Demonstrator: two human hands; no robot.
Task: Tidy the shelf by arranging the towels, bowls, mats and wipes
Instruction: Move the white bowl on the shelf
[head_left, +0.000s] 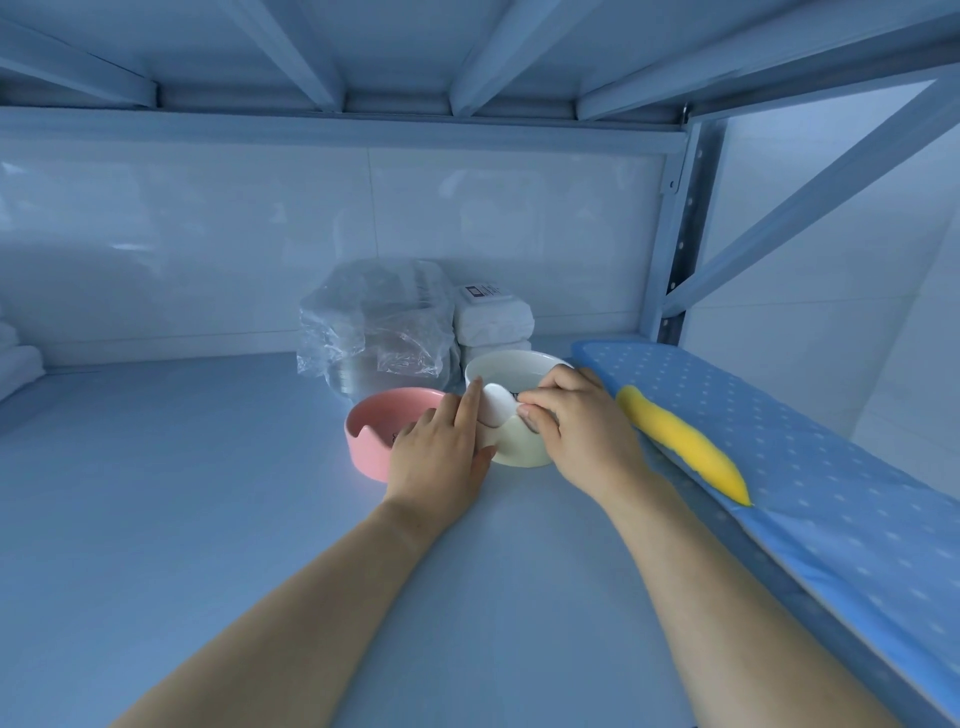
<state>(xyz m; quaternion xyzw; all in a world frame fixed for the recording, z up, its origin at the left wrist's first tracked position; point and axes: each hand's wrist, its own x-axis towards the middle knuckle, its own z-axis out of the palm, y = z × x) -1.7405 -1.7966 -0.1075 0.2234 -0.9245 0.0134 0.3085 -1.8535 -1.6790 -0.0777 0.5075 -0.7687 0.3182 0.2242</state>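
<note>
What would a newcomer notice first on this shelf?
Mid-shelf, the left hand presses flat against a cream bowl while the right hand grips its rim. A pink bowl sits just left of it, and a yellow strip lies on the blue dotted mat at right.

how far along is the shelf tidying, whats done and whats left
Looks done: wipes packs stacked at the back, towels piled at the far left, blue mat laid flat on the right. In hand: the right hand grips the cream bowl, and the left hand rests against it. Left: likely grouping it with the pink bowl and white bowl, which stand unstacked.
</note>
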